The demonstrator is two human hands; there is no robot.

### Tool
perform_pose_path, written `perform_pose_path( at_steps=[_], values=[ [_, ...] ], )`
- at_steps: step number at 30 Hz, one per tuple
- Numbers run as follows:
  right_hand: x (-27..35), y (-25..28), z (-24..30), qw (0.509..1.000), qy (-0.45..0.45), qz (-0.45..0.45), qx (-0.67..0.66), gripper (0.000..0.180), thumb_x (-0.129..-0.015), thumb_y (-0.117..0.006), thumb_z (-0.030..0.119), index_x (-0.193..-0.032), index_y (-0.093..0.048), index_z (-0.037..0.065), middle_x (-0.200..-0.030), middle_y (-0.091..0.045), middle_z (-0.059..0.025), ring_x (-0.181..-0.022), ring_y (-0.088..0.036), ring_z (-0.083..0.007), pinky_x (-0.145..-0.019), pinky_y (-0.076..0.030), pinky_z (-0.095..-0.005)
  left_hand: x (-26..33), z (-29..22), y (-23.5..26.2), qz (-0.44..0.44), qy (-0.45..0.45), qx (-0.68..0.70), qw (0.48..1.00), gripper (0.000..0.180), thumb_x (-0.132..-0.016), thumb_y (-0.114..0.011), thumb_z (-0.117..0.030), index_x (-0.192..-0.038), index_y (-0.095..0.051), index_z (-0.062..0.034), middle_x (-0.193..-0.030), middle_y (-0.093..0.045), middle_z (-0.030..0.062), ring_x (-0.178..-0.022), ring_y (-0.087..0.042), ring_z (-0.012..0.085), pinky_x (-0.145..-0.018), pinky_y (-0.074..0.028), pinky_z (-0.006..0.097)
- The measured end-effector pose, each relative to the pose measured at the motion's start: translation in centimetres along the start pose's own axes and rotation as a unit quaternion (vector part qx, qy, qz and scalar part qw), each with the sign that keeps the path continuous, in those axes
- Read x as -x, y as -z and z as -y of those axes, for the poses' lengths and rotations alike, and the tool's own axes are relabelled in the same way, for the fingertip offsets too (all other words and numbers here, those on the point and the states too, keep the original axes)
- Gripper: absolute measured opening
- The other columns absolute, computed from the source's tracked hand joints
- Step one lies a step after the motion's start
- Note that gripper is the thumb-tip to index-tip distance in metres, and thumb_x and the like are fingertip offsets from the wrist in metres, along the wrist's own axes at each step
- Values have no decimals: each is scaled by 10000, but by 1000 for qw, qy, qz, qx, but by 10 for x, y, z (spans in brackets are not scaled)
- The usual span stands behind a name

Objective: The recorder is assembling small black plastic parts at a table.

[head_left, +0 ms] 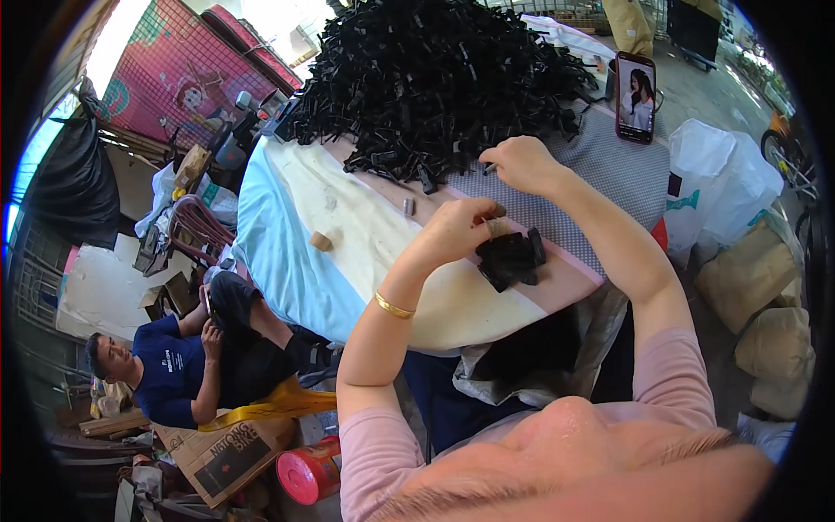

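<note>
A large heap of small black plastic-looking pieces covers the far part of a cloth-covered round table. At its near edge my right hand has thumb and forefinger pinched together; a small dark bit shows at the tips, too small to name. My left hand, with a gold bangle on its wrist, is closed just above a small cluster of black pieces. Something tan, like a wrap or tape, shows at its fingertips. What the left fingers hold, if anything, is hidden.
A phone stands upright at the table's far right. A tan roll and a small grey cylinder lie on the cloth. White plastic bags sit at right. A person sits at left near a red bucket.
</note>
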State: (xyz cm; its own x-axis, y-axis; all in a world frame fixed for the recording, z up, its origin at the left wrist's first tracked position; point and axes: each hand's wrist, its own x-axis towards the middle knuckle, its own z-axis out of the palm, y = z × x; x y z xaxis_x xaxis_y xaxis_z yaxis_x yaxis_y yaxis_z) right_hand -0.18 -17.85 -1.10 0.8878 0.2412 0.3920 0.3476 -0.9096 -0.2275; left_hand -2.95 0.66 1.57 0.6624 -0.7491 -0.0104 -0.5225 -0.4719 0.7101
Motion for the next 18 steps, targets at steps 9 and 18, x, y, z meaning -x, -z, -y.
perform_pose_path(
  at_steps=[9, 18],
  values=[
    [2, 23, 23, 885, -3, -136, -445, 63, -755, -647, 39, -804, -635, 2, -701, -594, -34, -641, -537, -72, -582, -434, -191, -12, 25, 11, -201, 1, 258, 945, 565, -762, -675, -139, -1216, -394, 46, -1027, -586, 123, -909, -561, 154, -779, -466, 259],
    [13, 24, 45, 867, 36, -53, -495, 108, -767, -637, 62, -817, -618, -33, -694, -628, -65, -637, -569, -86, -585, -460, -211, -7, 19, 24, -142, -105, 467, 866, 585, -753, -670, -72, -1244, -360, -2, -1136, -524, 120, -1014, -525, 177, -891, -428, 313]
  ],
)
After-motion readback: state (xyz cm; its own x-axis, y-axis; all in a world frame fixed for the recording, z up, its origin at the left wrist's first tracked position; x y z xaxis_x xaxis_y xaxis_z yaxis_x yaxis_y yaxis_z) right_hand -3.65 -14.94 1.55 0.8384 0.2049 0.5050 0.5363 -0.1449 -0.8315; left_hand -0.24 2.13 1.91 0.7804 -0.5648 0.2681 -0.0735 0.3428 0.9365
